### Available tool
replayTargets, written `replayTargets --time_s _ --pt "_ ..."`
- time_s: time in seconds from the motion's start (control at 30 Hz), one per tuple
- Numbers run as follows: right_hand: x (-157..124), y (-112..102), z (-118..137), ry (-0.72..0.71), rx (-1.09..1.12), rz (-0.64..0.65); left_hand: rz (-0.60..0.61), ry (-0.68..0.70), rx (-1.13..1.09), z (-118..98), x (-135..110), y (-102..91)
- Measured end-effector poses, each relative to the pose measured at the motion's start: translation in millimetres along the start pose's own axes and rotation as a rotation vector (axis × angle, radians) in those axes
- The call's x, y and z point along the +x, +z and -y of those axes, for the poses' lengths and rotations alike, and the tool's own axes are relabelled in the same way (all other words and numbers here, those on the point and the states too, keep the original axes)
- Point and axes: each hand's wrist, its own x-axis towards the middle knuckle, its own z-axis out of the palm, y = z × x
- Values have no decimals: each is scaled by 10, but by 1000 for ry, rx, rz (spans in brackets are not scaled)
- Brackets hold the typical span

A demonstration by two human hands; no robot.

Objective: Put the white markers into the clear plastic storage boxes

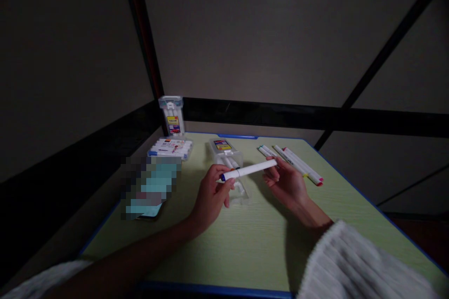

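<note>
A white marker (250, 168) with a dark blue end is held level above the table, between both hands. My left hand (213, 191) pinches it near the blue end. At the other end, the fingers of my right hand (288, 182) close on the white tip. Behind the marker lies a clear plastic marker case (226, 149) with a yellow and blue label. Its flap (239, 192) hangs open toward me, and a few markers show inside. Several loose markers (298, 163) with pink, red, yellow and green ends lie beyond my right hand.
The light green table (224, 252) has a blue edge. At its back left stands an upright case of markers (172, 117), with a flat marker pack (171, 148) before it. A blurred-out teal-screened device (154, 191) lies on the left. Walls (263, 32) enclose the far side.
</note>
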Motion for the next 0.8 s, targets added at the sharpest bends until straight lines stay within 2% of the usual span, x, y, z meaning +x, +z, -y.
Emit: replayTargets --time_s 0.37,0.8 --pt "-38 49 25 -51 -32 2 0 16 6 32 12 -6" --pt "-23 33 7 -34 -40 11 1 -1 15 23 1 5"
